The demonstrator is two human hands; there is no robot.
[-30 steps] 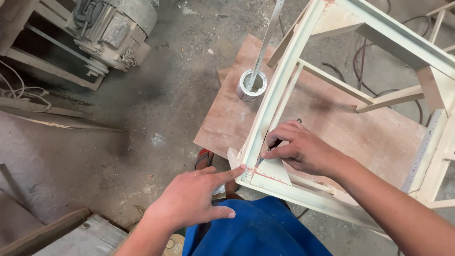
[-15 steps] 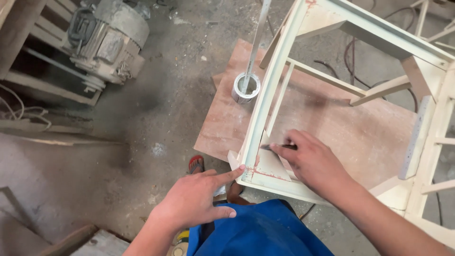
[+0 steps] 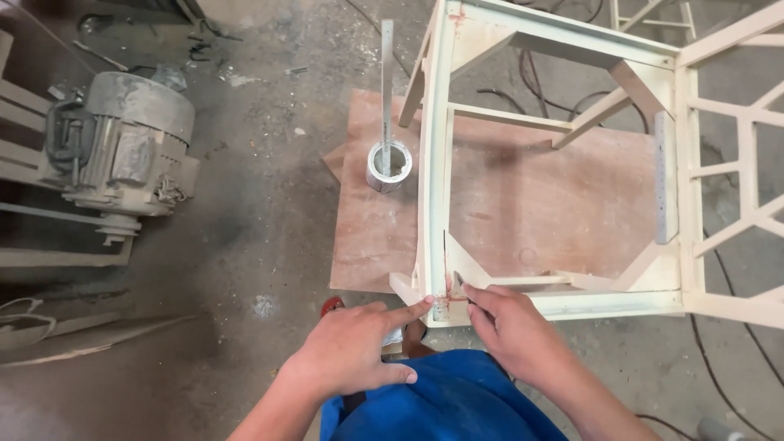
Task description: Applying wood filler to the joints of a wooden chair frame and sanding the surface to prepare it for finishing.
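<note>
We worked at the near corner of a pale, cream-painted wooden chair frame (image 3: 437,163) that lay on its side over a sheet of brown plywood (image 3: 367,237) on the dusty concrete floor (image 3: 269,188). Our left hand (image 3: 351,355) was open and grasping nothing, its index finger stretched toward two o'clock so the tip touched the frame's corner joint (image 3: 441,302), where reddish marks showed on the wood. Our right hand (image 3: 510,327) sat just beside it at the three o'clock side of that joint, the fingers pinched around a small dark tool (image 3: 459,282) whose tip rested on the triangular corner brace (image 3: 461,269); what kind of tool it was we could not tell.

At eleven o'clock from the hands a short metal ring of pipe (image 3: 388,166) stood on the plywood, touching the frame's rail, with a thin metal bar (image 3: 386,77) rising from it toward twelve. Well apart at nine to ten o'clock, a dusty grey electric motor (image 3: 131,147) sat on a wooden stand. Dark cables (image 3: 531,94) trailed over the floor beyond the frame, and blue cloth (image 3: 441,408) over our lap filled the view at six o'clock.
</note>
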